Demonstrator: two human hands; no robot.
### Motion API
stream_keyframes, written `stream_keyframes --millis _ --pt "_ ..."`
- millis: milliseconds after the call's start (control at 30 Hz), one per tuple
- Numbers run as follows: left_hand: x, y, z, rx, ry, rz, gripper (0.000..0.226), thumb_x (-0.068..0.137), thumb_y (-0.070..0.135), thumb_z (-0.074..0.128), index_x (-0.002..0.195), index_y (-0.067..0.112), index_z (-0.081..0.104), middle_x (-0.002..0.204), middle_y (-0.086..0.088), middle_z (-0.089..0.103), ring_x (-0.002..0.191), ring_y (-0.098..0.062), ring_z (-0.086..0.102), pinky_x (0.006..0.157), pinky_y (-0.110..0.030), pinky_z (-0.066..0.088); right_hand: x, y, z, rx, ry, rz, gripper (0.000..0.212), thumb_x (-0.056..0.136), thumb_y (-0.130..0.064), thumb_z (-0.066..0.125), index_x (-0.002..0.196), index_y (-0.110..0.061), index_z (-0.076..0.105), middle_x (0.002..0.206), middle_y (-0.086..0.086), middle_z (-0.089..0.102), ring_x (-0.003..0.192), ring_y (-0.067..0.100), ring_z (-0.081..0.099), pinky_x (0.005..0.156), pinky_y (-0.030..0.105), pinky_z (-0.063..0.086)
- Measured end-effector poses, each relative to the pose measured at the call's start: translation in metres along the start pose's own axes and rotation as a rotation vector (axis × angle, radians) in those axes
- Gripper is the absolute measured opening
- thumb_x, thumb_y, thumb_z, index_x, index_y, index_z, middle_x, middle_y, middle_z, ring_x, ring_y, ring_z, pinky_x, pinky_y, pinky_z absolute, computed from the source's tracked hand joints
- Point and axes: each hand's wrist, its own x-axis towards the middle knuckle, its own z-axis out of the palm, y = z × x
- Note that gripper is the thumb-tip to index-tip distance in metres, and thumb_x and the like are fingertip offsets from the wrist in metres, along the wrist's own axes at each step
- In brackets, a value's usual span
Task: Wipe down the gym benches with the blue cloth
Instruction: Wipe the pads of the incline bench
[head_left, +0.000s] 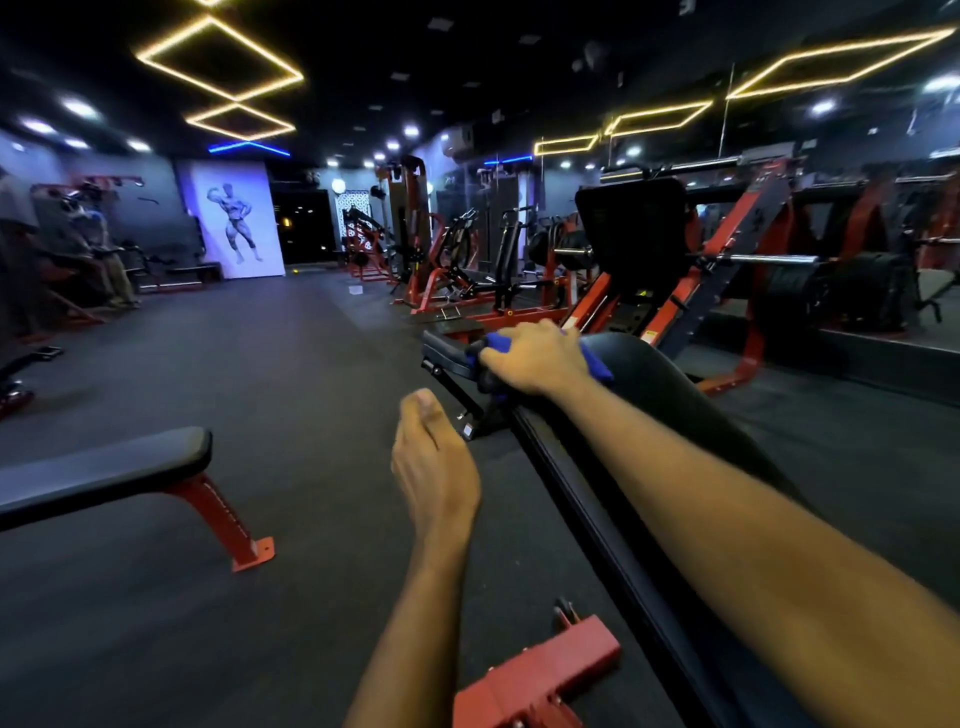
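Closest in, below and behind both wrists, a red steel foot (540, 675) of the frame sits on the dark floor (291, 364). Just above it the left hand (434, 462) hangs free over the floor, fingers loosely together and slightly curled, holding nothing and touching nothing. Ahead of it and to its right, the right hand (535, 358) lies palm-down at the far end of the long black bench (670, 395), fingers bent over the pad's edge and pressing the blue cloth (498, 344) against the upholstery. The cloth is a saturated royal blue, crumpled small, mostly hidden under the palm, with a bunch showing past the knuckles and a strip poking out by the wrist. The risk, as I judge it, comes from that reach: with the arm stretched nearly straight, pressure is likely light and uneven, so the far edge may get only a skim, and the bunched cloth could roll out from under the fingers and drop to the floor. The idle left hand gives no bracing if balance tips forward. Off to the left of the left hand, a second flat bench (104, 470) on a red leg stands well apart. Beyond the right hand, red-framed machines (727, 260) fill the far side.
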Motion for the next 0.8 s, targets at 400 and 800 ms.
stream_keyframes --millis 400,800 --pt "0.031 0.060 0.088 0.541 -0.614 -0.158 0.097 0.083 0.079 0.039 0.155 0.022 0.012 0.154 -0.024 0.022 0.133 -0.047 0.034 0.106 -0.056 0.034 -0.022 0.162 -0.013 0.535 0.120 0.773 0.049 0.097 -0.038 0.040 0.127 -0.005 0.061 0.134 0.023 0.057 0.122 0.039 0.054 0.100 0.040 0.042" --pt "-0.016 0.038 0.075 0.101 -0.409 -0.226 0.072 0.094 0.039 0.053 0.154 0.038 0.014 0.153 -0.013 0.024 0.128 -0.042 0.043 0.108 -0.042 0.032 -0.054 0.217 0.035 0.841 -0.162 0.689 0.062 0.105 -0.046 0.026 0.143 0.000 0.044 0.145 0.021 0.047 0.134 0.035 0.045 0.115 0.043 0.032"
